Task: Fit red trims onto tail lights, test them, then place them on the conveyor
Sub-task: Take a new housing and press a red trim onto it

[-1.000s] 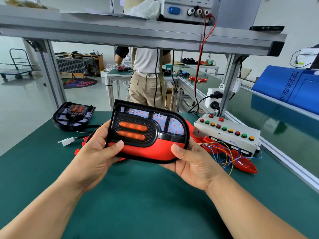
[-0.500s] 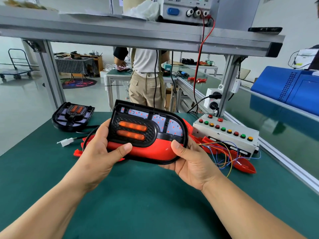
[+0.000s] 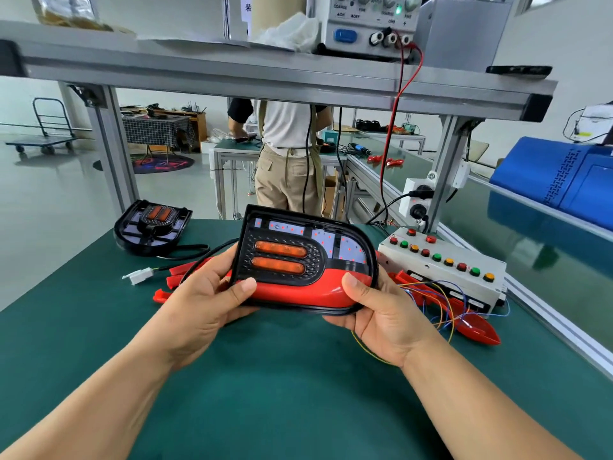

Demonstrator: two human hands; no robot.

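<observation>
I hold a black tail light [image 3: 298, 250] with two orange lenses and a red trim [image 3: 298, 290] along its lower edge, above the green table. My left hand [image 3: 205, 300] grips its left end, thumb on the trim. My right hand [image 3: 381, 313] grips the right end, thumb on the red trim. Small red dots glow on the light's pale panels. A second black tail light [image 3: 152, 227] lies at the table's far left, its cable ending in a white connector [image 3: 139, 276]. Loose red trims [image 3: 477, 327] lie behind my hands.
A white test box [image 3: 464, 277] with red, green and yellow buttons and coloured wires sits at the right. A power supply [image 3: 368, 24] stands on the overhead shelf. The green conveyor [image 3: 530, 240] runs along the right. A person stands at a bench behind.
The tail light stays in both hands and has tilted slightly, with its left end a little higher; my view has dropped a bit lower.
</observation>
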